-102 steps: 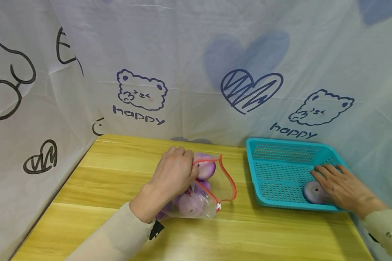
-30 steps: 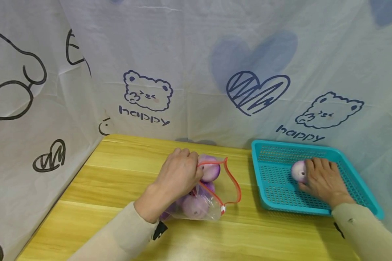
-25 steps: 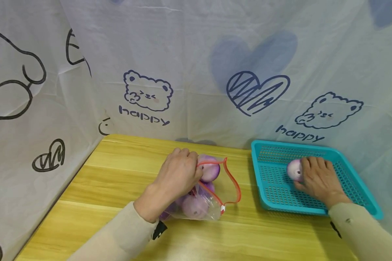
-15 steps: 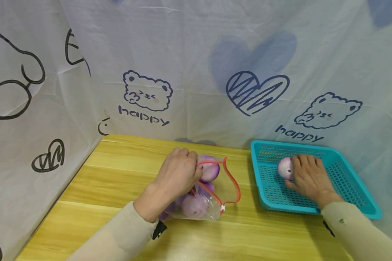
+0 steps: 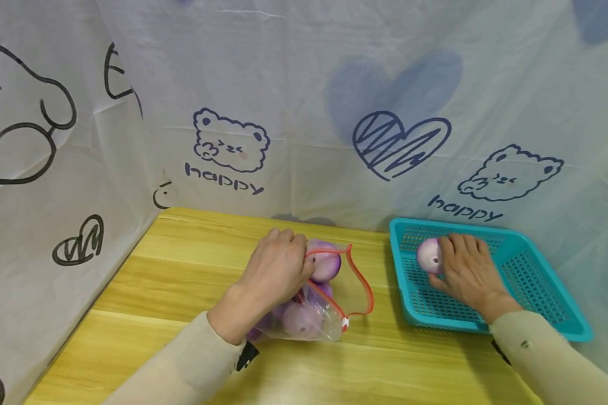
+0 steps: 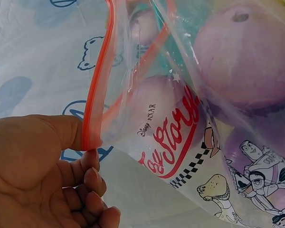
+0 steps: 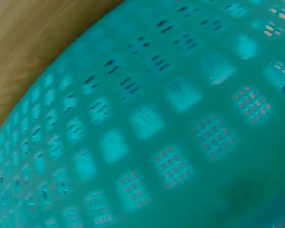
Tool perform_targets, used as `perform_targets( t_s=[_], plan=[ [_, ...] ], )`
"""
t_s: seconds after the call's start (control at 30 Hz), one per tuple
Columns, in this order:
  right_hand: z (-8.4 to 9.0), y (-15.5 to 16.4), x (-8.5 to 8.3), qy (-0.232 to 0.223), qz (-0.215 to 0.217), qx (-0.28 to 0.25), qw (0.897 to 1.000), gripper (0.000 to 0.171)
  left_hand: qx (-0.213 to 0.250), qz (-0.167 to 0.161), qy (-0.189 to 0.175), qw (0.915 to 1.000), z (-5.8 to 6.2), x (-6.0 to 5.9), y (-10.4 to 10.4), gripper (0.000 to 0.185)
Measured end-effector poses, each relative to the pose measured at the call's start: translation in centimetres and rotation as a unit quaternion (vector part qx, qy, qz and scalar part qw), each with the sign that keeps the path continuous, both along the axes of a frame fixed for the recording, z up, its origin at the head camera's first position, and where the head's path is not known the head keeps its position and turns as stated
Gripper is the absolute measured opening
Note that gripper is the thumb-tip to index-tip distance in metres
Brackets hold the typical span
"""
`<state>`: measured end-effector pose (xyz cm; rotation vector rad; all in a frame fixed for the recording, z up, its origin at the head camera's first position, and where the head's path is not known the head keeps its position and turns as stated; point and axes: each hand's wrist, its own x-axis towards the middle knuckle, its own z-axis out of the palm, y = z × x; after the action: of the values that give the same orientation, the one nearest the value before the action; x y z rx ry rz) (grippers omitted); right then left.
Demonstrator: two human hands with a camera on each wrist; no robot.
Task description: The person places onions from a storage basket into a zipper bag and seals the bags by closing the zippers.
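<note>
Your right hand curls round the purple ball inside the basket; your left hand pinches the bag's rim.

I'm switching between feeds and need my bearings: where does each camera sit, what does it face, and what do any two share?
Head: above, looking down at the table; left hand pinches the bag, right hand holds an onion in the basket.
Left wrist: close under the bag's red rim; palm shows.
Right wrist: faces basket mesh; no hand shows.
Shared: the bag in head and left wrist, the basket in head and right wrist.
</note>
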<state>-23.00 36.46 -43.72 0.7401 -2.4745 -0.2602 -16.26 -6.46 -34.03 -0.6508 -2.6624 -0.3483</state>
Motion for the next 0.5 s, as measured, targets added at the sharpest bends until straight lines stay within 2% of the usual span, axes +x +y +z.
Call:
perform_targets(
  t_s=[0.23, 0.5],
  plan=[
    [1.3, -1.6, 0.6, 0.003, 0.015, -0.028, 0.999, 0.079, -0.018, 0.008, 0.001, 0.9998, 0.1, 0.0, 0.2, 0.022],
    [3.4, -6.0, 1.6, 0.016, 0.053, -0.06, 0.997, 0.077, -0.035, 0.005, 0.055, 0.9978, 0.1, -0.1, 0.1, 0.023]
  ],
)
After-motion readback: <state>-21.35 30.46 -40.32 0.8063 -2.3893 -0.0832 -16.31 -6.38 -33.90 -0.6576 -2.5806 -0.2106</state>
